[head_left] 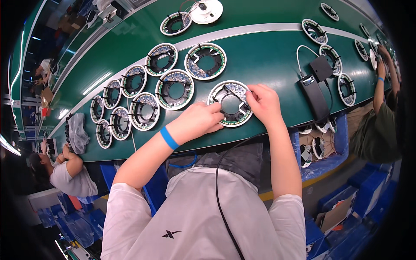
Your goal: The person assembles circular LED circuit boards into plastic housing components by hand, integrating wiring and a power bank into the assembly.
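Flat on the green bench lies a round white housing with a black inner ring, a curved circuit board and a band of small lights along its rim. My left hand, a blue band at its wrist, closes its fingers on the housing's left edge. At the right edge, beside the circuit board, my right hand pinches with thumb and forefinger. Any small part between those fingertips is hidden. Next to my left hand sits a similar housing, untouched.
Several more ring housings stand grouped at the left. A black handheld device with cables lies to the right. Below the bench edge there is a blue-lined box of parts. Co-workers sit at left and right.
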A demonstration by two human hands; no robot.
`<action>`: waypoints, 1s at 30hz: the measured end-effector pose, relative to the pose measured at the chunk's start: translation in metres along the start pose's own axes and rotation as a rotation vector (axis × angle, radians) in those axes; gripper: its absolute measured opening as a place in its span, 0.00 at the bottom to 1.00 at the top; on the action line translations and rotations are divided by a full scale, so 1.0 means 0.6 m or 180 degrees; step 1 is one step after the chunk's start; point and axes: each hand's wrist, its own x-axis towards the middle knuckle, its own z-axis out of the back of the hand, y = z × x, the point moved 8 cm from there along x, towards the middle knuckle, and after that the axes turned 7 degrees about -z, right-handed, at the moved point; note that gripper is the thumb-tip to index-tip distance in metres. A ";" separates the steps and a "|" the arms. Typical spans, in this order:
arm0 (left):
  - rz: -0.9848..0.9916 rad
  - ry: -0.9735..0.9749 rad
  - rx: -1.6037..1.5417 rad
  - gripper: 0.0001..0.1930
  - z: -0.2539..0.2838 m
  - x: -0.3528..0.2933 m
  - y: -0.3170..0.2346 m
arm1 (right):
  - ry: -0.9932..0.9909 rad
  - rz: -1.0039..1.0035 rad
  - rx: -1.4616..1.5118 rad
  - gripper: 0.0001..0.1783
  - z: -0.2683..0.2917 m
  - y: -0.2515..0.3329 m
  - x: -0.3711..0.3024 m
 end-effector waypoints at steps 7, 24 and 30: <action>0.0048 -0.1050 0.0319 0.12 0.038 0.025 -0.011 | -0.0022 0.0247 -0.0316 0.06 -0.004 0.025 -0.003; -0.0035 -0.1146 0.0830 0.08 0.017 0.069 -0.019 | -0.0308 0.0243 -0.0607 0.08 -0.038 0.025 -0.021; 0.0040 -0.1207 0.0597 0.08 0.008 0.069 -0.011 | -0.1070 0.0079 -0.0072 0.05 0.026 0.048 -0.091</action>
